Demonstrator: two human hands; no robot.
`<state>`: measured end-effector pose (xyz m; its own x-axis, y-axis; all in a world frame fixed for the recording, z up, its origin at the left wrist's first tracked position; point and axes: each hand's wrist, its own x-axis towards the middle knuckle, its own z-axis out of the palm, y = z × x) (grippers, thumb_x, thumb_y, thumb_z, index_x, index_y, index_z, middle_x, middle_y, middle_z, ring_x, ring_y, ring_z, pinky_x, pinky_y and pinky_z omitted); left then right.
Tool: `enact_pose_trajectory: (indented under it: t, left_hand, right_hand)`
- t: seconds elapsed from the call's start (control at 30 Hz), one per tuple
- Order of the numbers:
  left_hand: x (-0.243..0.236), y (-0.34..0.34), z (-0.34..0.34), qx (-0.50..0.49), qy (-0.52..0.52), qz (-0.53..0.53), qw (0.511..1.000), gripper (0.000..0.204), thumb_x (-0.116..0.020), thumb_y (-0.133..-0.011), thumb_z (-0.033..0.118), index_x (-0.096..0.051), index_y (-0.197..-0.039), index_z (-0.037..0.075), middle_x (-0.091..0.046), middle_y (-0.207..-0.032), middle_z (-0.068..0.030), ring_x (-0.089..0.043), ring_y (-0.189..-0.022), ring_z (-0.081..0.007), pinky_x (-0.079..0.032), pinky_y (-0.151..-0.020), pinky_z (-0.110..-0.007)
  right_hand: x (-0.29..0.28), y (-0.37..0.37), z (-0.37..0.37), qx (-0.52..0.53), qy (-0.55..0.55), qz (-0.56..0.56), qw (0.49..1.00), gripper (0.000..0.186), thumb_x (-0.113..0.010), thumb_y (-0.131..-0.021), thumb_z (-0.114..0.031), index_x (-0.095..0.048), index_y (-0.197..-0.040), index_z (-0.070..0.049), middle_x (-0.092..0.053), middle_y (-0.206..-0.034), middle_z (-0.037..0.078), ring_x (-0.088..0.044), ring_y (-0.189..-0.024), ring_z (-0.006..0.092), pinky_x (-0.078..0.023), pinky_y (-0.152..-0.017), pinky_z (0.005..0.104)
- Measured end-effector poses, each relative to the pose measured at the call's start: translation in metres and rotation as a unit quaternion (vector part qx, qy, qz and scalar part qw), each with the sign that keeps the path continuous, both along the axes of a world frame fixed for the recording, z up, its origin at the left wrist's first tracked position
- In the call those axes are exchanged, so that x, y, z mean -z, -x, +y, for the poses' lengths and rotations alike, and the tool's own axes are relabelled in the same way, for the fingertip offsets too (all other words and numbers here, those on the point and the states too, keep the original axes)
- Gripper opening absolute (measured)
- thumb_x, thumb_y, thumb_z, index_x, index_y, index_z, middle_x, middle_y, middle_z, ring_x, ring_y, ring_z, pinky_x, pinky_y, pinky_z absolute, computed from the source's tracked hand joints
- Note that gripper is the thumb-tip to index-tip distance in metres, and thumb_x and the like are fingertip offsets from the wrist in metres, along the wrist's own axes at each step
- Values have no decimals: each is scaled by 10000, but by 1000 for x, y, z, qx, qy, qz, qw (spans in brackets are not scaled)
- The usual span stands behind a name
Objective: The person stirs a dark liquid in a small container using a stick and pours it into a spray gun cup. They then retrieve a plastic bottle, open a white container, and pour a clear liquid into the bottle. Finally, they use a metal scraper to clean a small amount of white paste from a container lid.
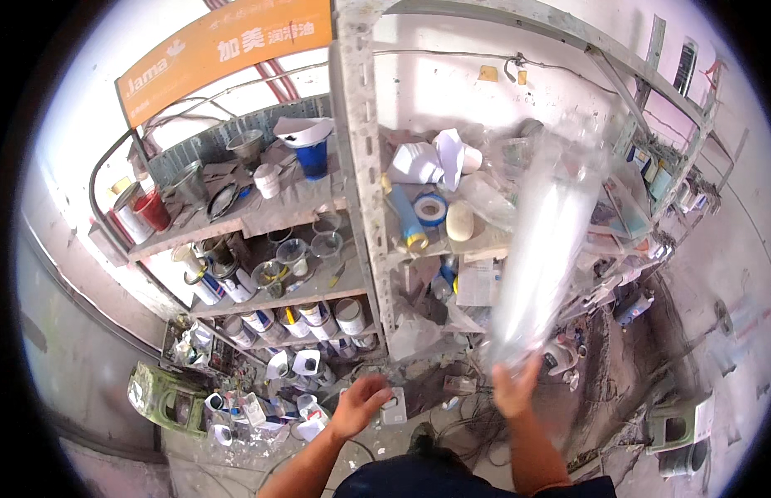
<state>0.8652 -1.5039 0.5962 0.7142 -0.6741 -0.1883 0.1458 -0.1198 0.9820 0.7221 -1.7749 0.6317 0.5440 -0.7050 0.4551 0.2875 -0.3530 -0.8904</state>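
Note:
My right hand grips the lower end of a long, clear plastic sleeve. The sleeve stands nearly upright, leaning to the right, and its upper part is smeared by motion. What is packed inside it cannot be made out. Lower and to the left, my left hand is held out in the air with its fingers loosely bent and the thumb apart, holding nothing. Behind the sleeve, a shelf holds a blue tape roll, a cream oval object, a blue-and-yellow tube and crumpled white paper.
A metal rack carries cups, a blue container and several paint cans. White jugs and a green plastic stool stand on the floor at left. Hoses lie near my feet.

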Motion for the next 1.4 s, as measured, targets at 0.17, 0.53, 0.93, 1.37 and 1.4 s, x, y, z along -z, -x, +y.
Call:
enact_pose_trajectory:
  t: [0.17, 0.53, 0.93, 1.37, 1.4]
  left_hand:
    - [-66, 2, -26, 70, 240, -146, 957, 1005, -778, -778, 223, -105, -1489, -4, -403, -1402, -174, -389, -1305, -262, -345, -1057, -399]
    - [-81, 23, 134, -70, 63, -278, 956, 1045, -858, -606, 352, -305, -1410, -22, -457, -1334, -218, -479, -1228, -328, -364, -1047, -405]
    - [-76, 46, 182, -156, -141, -497, 842, 1042, -855, -563, 358, -339, -1405, 26, -497, -1273, -230, -509, -1138, -403, -431, -966, -474]
    - [-51, 48, 194, -205, -166, -610, 747, 1080, -881, -475, 281, -358, -1400, 86, -487, -1278, -208, -505, -1129, -408, -405, -940, -520]
    - [-53, 48, 196, -209, -160, -619, 740, 1094, -883, -461, 269, -356, -1403, 93, -485, -1279, -213, -504, -1129, -410, -406, -935, -520]
  right_hand:
    - [35, 19, 136, -235, -81, 73, 966, 751, -729, -770, -194, -328, -1370, 16, -495, -1275, 170, -500, -1182, 250, -428, -977, 400]
    - [-43, 15, 176, -236, 278, 64, 929, 552, -680, -852, -238, -471, -1285, 33, -507, -1317, 226, -501, -1205, 376, -404, -997, 448]
    - [-175, -50, 205, -141, 538, 70, 828, 434, -589, -910, -202, -518, -1268, 32, -487, -1338, 227, -496, -1216, 382, -402, -1024, 441]
    - [-151, -52, 152, -492, 94, 54, 864, 185, -672, -802, -121, -620, -937, -6, -615, -903, 89, -617, -894, 213, -476, -821, 348]
    - [-151, -48, 144, -546, 81, 31, 833, 137, -673, -783, -107, -616, -861, -10, -616, -903, 94, -621, -895, 217, -477, -818, 350]
